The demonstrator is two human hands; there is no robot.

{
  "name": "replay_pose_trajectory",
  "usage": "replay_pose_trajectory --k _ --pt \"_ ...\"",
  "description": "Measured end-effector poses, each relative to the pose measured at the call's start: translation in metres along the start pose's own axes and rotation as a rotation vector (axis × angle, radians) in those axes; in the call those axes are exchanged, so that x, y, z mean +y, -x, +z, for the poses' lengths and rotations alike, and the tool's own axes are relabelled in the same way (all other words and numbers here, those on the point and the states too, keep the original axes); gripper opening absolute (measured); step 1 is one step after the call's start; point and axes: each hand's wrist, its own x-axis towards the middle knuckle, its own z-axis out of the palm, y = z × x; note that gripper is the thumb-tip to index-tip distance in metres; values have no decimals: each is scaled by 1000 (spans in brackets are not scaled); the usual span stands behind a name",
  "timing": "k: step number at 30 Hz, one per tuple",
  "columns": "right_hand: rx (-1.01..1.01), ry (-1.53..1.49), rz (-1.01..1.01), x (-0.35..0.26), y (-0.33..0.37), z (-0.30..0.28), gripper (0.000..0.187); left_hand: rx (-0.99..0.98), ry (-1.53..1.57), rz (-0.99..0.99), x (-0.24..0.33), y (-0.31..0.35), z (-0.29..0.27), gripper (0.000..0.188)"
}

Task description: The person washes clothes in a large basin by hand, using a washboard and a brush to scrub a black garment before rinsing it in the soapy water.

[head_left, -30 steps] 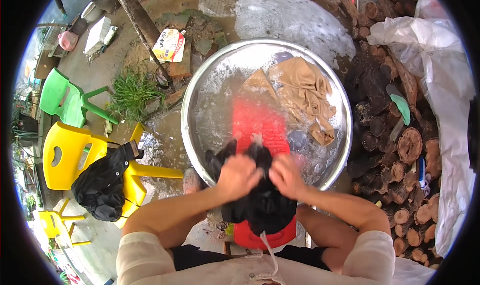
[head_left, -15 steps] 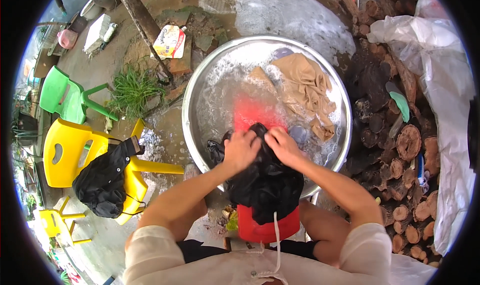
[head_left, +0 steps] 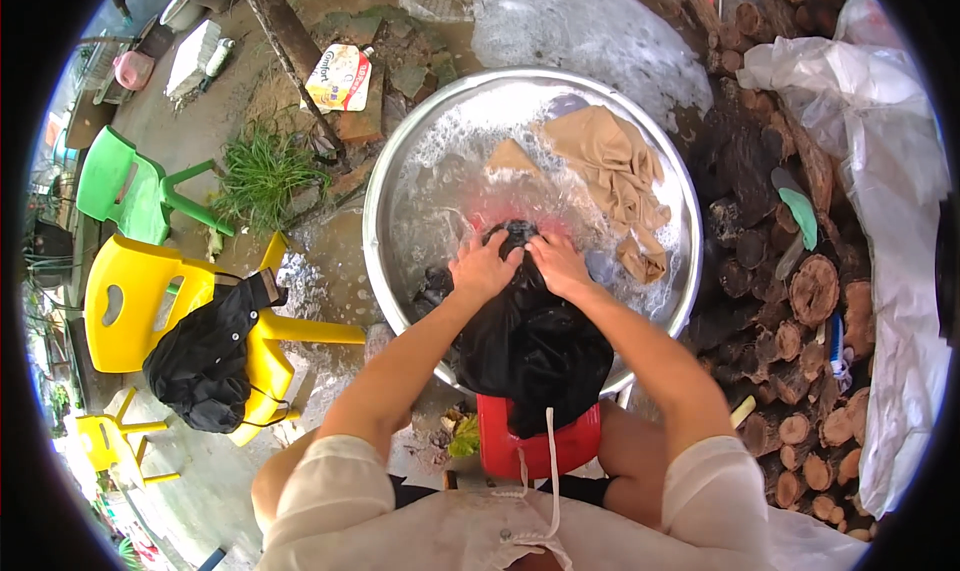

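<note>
A wet black garment (head_left: 530,346) is draped over a red board (head_left: 497,443) that slants from my lap into a wide metal basin (head_left: 373,241). My left hand (head_left: 484,268) and my right hand (head_left: 557,264) grip the garment's far part at the water, side by side with a small gap between them. The fingers of both are curled on the cloth. Foamy water fills the basin and hides the board's far end, which shows only as a red tint. Tan cloth (head_left: 605,161) lies bunched in the water at the far right.
Another black garment (head_left: 205,351) hangs over a yellow chair (head_left: 130,291) on the left, near a green chair (head_left: 120,181). Stacked logs (head_left: 815,289) and plastic sheeting (head_left: 905,301) border the right. A soft pouch (head_left: 340,78) lies beyond the basin's left side.
Both hands have pushed away from me, down the board to the water. The black garment has stretched with them, and the board's red middle is now mostly covered.
</note>
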Motion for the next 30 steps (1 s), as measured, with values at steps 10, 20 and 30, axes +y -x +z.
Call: replay_pose_trajectory --k 10,20,30 --pt "-96 -37 -462 -17 95 -34 10 137 -137 1109 -6 63 -18 10" --pt "-63 -384 214 17 52 -53 51 -94 42 202 -38 34 -32 72" --pt "257 -998 211 -17 23 -171 22 51 439 195 -31 36 -145 35"
